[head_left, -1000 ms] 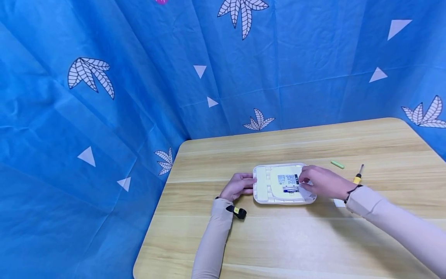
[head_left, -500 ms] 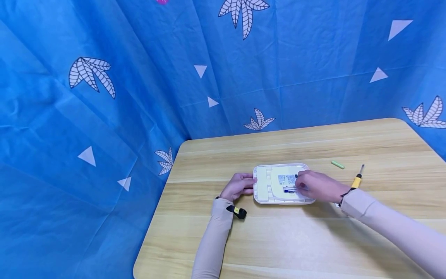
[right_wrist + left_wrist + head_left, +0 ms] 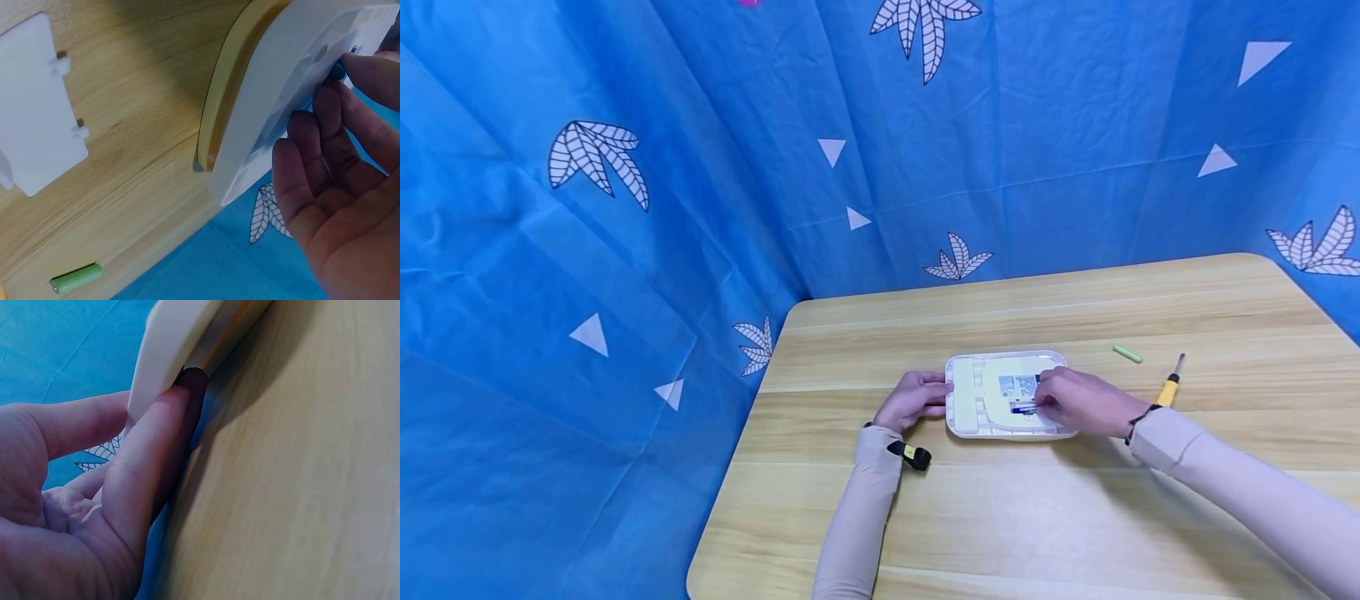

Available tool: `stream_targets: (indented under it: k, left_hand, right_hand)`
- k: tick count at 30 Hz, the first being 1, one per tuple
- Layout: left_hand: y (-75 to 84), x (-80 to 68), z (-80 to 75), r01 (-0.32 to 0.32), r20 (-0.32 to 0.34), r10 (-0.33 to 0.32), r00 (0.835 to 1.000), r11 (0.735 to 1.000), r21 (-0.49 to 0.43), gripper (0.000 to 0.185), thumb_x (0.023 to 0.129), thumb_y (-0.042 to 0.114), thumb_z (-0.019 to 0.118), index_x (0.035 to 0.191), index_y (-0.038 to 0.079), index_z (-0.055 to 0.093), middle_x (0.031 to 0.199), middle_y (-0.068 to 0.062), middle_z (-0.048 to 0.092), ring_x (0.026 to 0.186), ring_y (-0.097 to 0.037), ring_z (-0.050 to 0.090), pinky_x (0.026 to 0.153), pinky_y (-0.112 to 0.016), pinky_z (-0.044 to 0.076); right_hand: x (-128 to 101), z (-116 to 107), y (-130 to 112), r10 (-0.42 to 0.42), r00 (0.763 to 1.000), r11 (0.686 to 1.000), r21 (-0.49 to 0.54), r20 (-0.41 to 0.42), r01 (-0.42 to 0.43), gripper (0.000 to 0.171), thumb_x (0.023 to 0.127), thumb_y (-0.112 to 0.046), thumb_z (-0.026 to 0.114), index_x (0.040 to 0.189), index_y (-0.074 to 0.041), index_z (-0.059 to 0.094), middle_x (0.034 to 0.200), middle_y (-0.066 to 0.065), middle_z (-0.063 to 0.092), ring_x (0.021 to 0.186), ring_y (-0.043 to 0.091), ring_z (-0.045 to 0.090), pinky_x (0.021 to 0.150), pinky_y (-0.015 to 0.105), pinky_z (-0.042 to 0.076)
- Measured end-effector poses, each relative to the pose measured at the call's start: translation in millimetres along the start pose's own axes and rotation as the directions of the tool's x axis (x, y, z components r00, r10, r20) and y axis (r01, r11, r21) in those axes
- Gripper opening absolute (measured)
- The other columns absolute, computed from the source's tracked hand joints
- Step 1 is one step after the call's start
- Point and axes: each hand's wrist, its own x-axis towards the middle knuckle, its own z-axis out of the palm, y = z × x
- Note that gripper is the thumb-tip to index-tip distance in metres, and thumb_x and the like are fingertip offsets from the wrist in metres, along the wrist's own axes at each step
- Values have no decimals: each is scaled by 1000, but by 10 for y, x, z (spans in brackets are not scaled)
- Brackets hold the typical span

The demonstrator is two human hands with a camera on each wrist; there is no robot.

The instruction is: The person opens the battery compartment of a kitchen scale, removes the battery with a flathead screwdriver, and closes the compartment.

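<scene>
A flat white device point(image 3: 966, 396) with rounded corners lies back up on the table, showing a printed label and a battery recess. My left hand point(image 3: 913, 402) grips its left edge; in the left wrist view the thumb and fingers point(image 3: 134, 462) pinch the rim. Over the recess is my right hand point(image 3: 1086, 402), thumb and forefinger pinching a small dark blue battery point(image 3: 338, 71), of which just an end shows. A blue-and-white battery point(image 3: 1024, 409) is partly visible in the recess beside those fingers. The right hand covers the rest of the recess.
A green battery point(image 3: 1127, 354) lies to the right of the device, and a screwdriver point(image 3: 1168, 392) with a yellow handle lies farther right. A white battery cover point(image 3: 44, 106) rests on the table point(image 3: 1000, 517), near the right wrist. Blue curtain point(image 3: 887, 167) hangs behind.
My right hand has moved a little left and down onto the battery recess, then stayed nearly still there. The left hand keeps its grip on the device's edge.
</scene>
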Motion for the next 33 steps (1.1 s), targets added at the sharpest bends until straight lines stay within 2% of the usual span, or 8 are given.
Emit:
stream_targets:
  k: [15, 19, 29, 33]
  left_hand:
    - [-13, 10, 4, -6, -5, 6, 1000, 1000, -1, 44, 99, 3, 64, 139, -12, 54, 125, -28, 70, 86, -16, 76, 80, -27, 67]
    - [-13, 7, 6, -4, -3, 4, 1000, 1000, 0, 44, 99, 3, 64, 139, -12, 54, 126, -29, 70, 86, -16, 76, 80, -26, 67]
    - [-6, -5, 5, -7, -6, 7, 1000, 1000, 5, 43, 99, 3, 65, 138, -12, 54, 125, -28, 70, 87, -15, 75, 79, -26, 67]
    - [-6, 5, 4, -4, -14, 4, 1000, 1000, 2, 44, 99, 3, 65, 139, -12, 54, 126, -27, 70, 88, -15, 75, 79, -27, 67]
  right_hand:
    - [-2, 18, 2, 33, 999, 999, -27, 7, -33, 15, 89, -3, 75, 83, -17, 71, 82, -6, 61, 76, 6, 51, 65, 23, 50]
    - [-10, 13, 11, 17, 1000, 999, -29, 1, -17, 18, 89, -2, 75, 80, -18, 69, 80, -7, 58, 74, 6, 49, 63, 22, 48]
    - [-54, -59, 48, 32, 999, 999, -38, 8, -32, 14, 87, 0, 72, 85, -14, 73, 82, -7, 62, 77, 7, 54, 68, 27, 56]
    - [-73, -94, 69, 40, 999, 999, -32, 5, -40, 17, 87, 1, 71, 82, -16, 71, 80, -8, 61, 75, 6, 51, 64, 23, 50]
